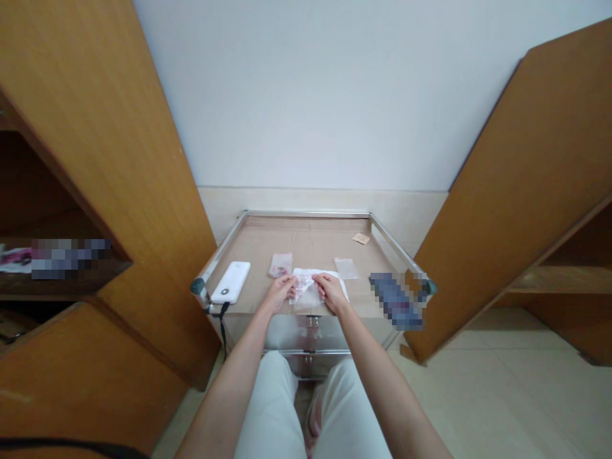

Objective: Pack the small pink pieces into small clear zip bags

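Observation:
Between my two hands is a small clear plastic bag (304, 287) with a pinkish-white pattern or contents. The fingers of my left hand (281, 292) are closed on its left side. My right hand (329, 291) pinches its right side. Under the bag lies a white sheet (343, 292), partly covered by my hands. A second small bag (281, 264) with reddish bits rests just beyond my left hand. Past my right hand lies a flat translucent bag (347, 268). What exactly is inside the bags is too small to make out.
The metal-edged case top (287, 233) holds a white power bank (232, 282) with a black cable at the left. A tan paper slip (361, 238) lies at the back right, a blurred dark item (396, 301) at the right. Wooden cabinets (157, 159) flank both sides.

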`<state>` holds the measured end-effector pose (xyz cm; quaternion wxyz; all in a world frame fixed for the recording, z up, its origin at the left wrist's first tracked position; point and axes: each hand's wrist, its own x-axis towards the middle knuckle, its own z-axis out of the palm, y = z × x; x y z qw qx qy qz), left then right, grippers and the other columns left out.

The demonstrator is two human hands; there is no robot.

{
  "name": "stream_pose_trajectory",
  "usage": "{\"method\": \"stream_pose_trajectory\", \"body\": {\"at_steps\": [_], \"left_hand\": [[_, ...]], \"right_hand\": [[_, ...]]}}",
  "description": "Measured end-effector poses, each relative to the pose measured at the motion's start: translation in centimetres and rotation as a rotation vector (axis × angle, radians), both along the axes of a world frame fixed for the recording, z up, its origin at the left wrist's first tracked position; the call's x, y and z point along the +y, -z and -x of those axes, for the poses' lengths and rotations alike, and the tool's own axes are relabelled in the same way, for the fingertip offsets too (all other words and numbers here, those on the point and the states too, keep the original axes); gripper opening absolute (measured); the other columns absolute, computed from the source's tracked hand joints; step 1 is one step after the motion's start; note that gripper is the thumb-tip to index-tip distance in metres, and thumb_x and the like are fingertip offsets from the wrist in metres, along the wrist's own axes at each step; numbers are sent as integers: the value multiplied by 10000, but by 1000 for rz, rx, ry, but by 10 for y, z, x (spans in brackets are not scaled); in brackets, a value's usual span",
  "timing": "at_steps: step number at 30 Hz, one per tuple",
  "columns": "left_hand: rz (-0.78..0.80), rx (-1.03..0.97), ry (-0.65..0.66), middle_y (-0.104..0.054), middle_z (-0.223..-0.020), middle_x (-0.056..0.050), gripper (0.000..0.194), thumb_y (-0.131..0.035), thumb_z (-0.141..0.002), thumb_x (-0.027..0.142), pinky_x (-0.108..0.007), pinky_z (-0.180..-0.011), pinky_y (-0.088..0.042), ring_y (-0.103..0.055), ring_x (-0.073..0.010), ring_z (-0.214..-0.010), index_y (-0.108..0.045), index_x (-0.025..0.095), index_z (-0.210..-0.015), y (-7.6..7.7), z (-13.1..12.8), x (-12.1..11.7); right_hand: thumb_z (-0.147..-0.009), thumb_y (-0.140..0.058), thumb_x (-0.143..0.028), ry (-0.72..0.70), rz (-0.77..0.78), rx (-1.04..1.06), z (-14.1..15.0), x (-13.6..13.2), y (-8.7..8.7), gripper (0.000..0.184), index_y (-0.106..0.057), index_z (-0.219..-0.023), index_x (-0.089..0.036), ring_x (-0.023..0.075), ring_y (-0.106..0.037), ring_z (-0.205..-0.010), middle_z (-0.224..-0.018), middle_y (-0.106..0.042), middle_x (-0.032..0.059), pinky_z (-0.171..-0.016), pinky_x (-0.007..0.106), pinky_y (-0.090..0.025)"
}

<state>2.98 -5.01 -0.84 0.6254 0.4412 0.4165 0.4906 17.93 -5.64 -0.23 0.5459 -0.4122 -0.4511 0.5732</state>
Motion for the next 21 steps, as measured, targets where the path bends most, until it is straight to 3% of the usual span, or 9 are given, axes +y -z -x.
{"method": "stream_pose_trajectory", "body": {"at_steps": [5,11,21], "left_hand": [[10,2,20,-578,-493,-9,288,-630,-549,374,-193,-414,-420,-531,-91,-410,-529,121,-642,-1,1,-2],[11,-40,-3,-565,-500,12,252,-647,-527,340,-184,-408,-401,-526,-85,-425,-525,130,-592,0,1,-1],[-80,114,91,-592,-523,-12,296,-659,-524,381,-193,-431,-381,-522,-93,-431,-580,113,-622,-4,0,-5]], "right_hand": [[-605,-563,-348,10,7,-30,1,-2,-1,259,-425,-484,-166,28,-256,-276,-349,-354,-81,-293,181,-156],[-639,-533,-371,-54,-46,-117,1,-3,4,292,-425,-464,-164,29,-257,-278,-346,-348,-73,-298,183,-155],[-585,-588,-413,-41,-37,-203,4,-4,7,281,-515,-526,-148,25,-232,-296,-362,-342,-76,-305,186,-126]]}}
